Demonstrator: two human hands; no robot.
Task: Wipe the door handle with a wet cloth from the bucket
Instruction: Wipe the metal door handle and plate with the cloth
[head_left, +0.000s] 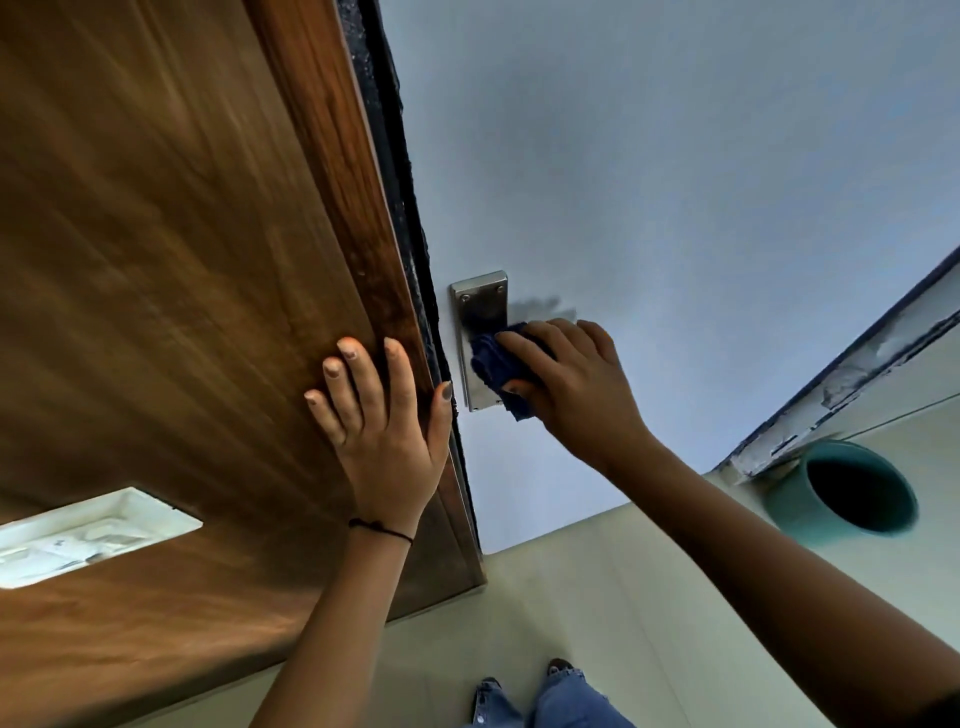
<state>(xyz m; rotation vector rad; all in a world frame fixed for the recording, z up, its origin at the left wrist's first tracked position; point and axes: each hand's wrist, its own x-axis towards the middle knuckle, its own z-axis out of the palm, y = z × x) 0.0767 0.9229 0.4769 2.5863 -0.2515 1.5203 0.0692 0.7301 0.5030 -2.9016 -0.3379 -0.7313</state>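
The right hand is clenched around a bunched blue cloth, fingers curled over its top and the thumb tucked under its lower edge, so the grip is closed on the cloth and pressing it against the handle plate at the centre of the frame. The lever of the handle itself is hidden under the cloth and fingers; only the upper part of the steel plate with its two screws, and a sliver of its lower end, show. A grey smudge of shadow or damp sits on the pale door face just right of the plate's top

The left hand holds nothing: it lies flat and spread, palm against the brown wooden panel left of the dark gap, the thumb reaching to the panel's edge, seemingly as a brace

The step in hand looks to be the wiping itself, with the cloth already on the metal. The next move likely calls for dragging the cloth along the lever and over the bare upper plate, keeping the fist tight so the wad does not slip

The bucket, teal, stands on the floor at the right edge of the frame, well apart from the handle; its inside is too dark to read
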